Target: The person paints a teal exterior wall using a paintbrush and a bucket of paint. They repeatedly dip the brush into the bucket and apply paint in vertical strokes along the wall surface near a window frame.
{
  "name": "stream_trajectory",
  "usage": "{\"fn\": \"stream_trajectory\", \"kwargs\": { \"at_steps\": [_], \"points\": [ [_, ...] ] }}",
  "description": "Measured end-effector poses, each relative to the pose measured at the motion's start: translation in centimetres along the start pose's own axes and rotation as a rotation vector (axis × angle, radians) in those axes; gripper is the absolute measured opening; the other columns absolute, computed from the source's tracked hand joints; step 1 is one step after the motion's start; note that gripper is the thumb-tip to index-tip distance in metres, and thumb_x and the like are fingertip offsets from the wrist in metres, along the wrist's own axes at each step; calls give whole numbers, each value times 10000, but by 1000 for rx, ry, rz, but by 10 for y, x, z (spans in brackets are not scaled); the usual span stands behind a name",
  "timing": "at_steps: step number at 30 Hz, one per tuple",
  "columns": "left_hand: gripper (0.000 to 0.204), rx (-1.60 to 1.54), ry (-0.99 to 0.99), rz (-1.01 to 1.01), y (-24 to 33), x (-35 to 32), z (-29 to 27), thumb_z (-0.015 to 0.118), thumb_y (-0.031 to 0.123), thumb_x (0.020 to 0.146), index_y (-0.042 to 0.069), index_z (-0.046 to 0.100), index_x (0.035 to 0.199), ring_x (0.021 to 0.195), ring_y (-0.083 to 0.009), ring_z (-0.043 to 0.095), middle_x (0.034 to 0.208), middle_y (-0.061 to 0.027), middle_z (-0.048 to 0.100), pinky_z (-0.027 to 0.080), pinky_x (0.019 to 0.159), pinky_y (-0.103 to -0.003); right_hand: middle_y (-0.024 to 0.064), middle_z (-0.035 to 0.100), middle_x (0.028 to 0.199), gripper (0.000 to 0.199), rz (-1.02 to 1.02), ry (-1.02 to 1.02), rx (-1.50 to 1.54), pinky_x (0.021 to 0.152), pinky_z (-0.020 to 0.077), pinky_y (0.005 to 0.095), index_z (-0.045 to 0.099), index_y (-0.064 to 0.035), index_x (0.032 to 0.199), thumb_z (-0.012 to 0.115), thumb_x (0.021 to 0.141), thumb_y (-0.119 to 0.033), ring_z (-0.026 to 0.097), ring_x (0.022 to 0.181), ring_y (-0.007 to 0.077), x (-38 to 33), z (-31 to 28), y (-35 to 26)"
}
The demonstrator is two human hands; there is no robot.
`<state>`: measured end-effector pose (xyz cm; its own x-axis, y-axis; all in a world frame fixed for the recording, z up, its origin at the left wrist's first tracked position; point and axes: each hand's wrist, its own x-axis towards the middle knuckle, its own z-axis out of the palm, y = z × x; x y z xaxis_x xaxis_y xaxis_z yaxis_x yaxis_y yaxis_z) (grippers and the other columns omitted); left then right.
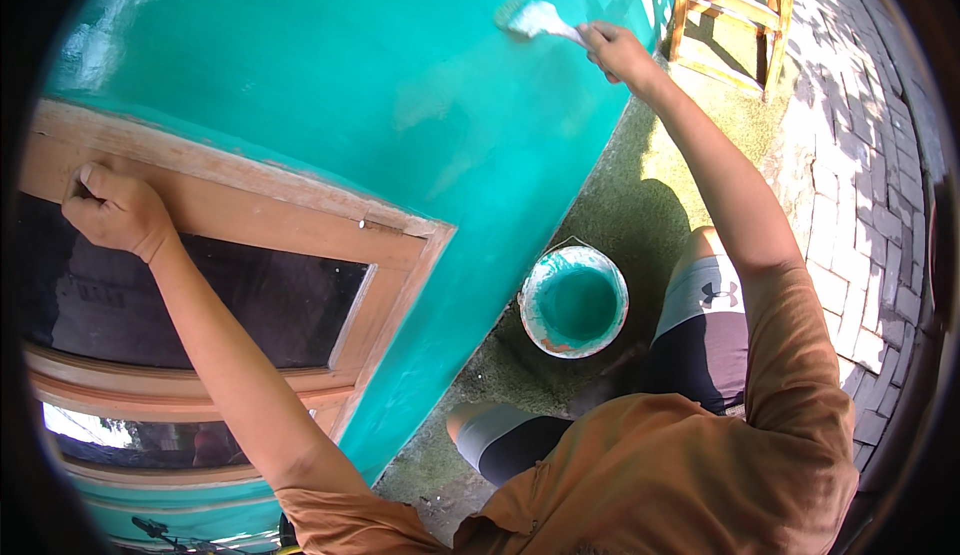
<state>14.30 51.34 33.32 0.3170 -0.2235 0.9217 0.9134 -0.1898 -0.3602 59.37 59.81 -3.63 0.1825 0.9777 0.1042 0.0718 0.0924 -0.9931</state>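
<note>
My right hand (pixel 615 52) is closed round the handle of a paintbrush (pixel 540 19) at the upper middle. The brush has a white body, and its bristles rest against the turquoise wall (pixel 330 65), where the paint looks patchy below them. At the far left, my left hand (pixel 118 210) is closed at the wooden window frame (pixel 290 245); whether its curled fingers grip the frame's edge or anything else is hidden. Below the right arm, a white bucket (pixel 537 333) with turquoise paint inside stands on the ground by the foot of the wall.
A wooden ladder or stool (pixel 735 5) stands at the upper right, next to the wall. Grey paving blocks (pixel 850 215) run along the right side. Dark glass panes (pixel 200 300) fill the window at left. My knees are beside the bucket on a concrete strip (pixel 640 180).
</note>
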Motion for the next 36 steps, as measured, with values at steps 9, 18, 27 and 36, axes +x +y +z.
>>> {"fn": "stream_trajectory", "kwargs": {
  "at_steps": [9, 18, 27, 36],
  "points": [
    [330, -30, 14, 21, 1, 3, 1, 556, 268, 933, -59, 602, 928, 787, -286, 619, 885, -172, 626, 508, 710, -363, 141, 595, 608, 468, 62, 15, -447, 522, 492, 401, 614, 72, 741, 557, 923, -356, 578, 466, 251, 38, -22, -26],
    [377, -2, -9, -60, 4, -1, 1, 542, 311, 918, -59, 615, 910, 812, -305, 618, 894, -180, 626, 505, 736, -386, 12, 505, 681, 287, -361, 44, 183, 440, 326, 264, 596, -34, 899, 516, 984, -296, 410, 501, 105, 37, -30, -196],
    [377, -6, 48, -16, -2, -3, 16, 546, 313, 890, -53, 620, 835, 796, -342, 616, 839, -190, 627, 496, 708, -418, 90, 551, 704, 384, 73, 138, -120, 551, 407, 329, 629, -38, 944, 487, 1006, -389, 500, 584, 206, -26, 0, 64],
    [453, 119, 17, -60, -27, 1, 9, 556, 394, 880, -41, 668, 821, 852, -336, 633, 883, -191, 648, 504, 757, -417, 201, 692, 785, 379, 389, -20, -274, 715, 517, 418, 676, 29, 1003, 564, 945, -328, 678, 725, 305, -146, 66, 155]
  ]
}}
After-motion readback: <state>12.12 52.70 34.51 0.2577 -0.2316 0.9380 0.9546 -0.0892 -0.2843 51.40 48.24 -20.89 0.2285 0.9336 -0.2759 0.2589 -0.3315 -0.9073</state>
